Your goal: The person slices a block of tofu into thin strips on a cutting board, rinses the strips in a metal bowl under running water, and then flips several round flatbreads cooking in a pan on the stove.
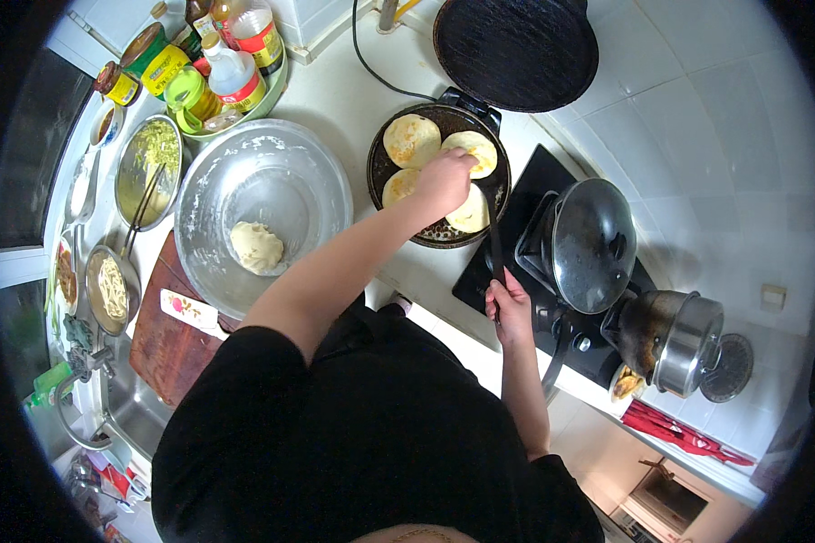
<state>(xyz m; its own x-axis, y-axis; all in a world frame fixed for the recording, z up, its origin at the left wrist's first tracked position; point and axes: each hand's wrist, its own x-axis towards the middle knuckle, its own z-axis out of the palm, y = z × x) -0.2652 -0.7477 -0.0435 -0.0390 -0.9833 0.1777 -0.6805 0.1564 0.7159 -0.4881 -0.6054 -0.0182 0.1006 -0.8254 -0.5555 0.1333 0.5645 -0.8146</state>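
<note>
Over an open round electric griddle [439, 235], my left hand [446, 180] has its fingertips on the upper right flatbread [474, 148]. Whether they pinch it is hidden. Three other lightly browned flatbreads lie in the pan: upper left [411, 140], lower left [399, 186] and lower right [469, 210]. The hand and wrist partly cover the lower two. My right hand [511, 305] grips the handle of a dark spatula [495, 248], which reaches over the griddle's right rim beside the flatbreads. The griddle's raised dark lid [516, 54] stands behind.
A metal basin [312, 153] with a dough lump [256, 247] sits left, by a wooden cutting board [170, 346] and a cleaver handle [189, 309]. Bowls of shredded food [156, 142] and noodle-like strips [112, 288] stand further left. Right, a lidded pan [594, 244] and steamer pot [679, 346] occupy the cooktop.
</note>
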